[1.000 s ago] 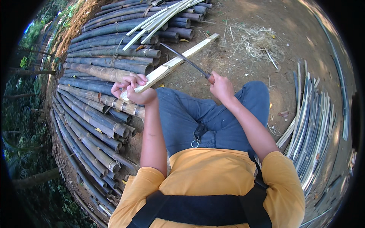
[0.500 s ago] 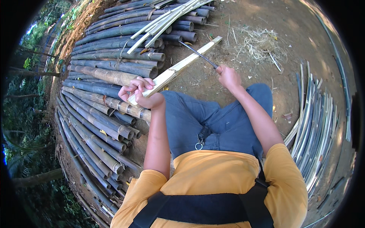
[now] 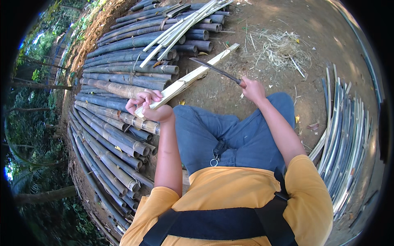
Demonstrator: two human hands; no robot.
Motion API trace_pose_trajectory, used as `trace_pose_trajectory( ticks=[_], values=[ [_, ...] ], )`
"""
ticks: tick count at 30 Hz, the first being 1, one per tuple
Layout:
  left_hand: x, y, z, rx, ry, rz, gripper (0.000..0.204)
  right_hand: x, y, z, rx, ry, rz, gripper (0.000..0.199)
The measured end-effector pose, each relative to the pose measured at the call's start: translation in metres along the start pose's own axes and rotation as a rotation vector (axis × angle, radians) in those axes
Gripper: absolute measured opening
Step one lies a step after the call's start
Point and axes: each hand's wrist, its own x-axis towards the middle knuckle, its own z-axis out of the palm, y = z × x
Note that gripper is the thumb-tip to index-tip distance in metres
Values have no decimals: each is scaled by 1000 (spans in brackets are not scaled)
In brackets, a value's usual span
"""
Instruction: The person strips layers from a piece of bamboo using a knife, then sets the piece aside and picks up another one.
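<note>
Along the left side of the dirt ground (image 3: 221, 95) I have round, hollow-ended bamboo poles (image 3: 111, 86), dark and ringed at the joints, with pale split strips (image 3: 174, 33) lying across some. My left hand (image 3: 160, 113) has its fingers curled round the near end of a flat, pale bamboo piece (image 3: 177, 87), which slants up and away, fibrous, with a rough joint midway. The slim, dark knife (image 3: 225, 74) crosses its outer half; since half a second ago the blade has swung more level and slightly nearer my left hand, which I judge brings any cut closer in. Contact I can't tell. My right hand (image 3: 253, 89) is closed round the handle. Beyond lies a wispy heap of shavings (image 3: 283, 51); by the ground's right edge, a bundle of long, slender slats (image 3: 342, 139).
</note>
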Motion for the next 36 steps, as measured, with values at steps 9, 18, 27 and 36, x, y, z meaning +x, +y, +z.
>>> trace_pose_trajectory(
  ticks=[9,18,27,36],
  values=[
    [0,-3,14,-37,-82,21,23,25,33,31,121,124,266,14],
    [1,2,15,-6,-65,33,21,17,17,31,113,50,168,19],
    [-7,11,18,-28,-101,14,24,-1,3,6,152,72,244,16],
    [-1,15,16,-52,-139,-33,28,-23,-32,-29,71,16,108,15]
  ],
)
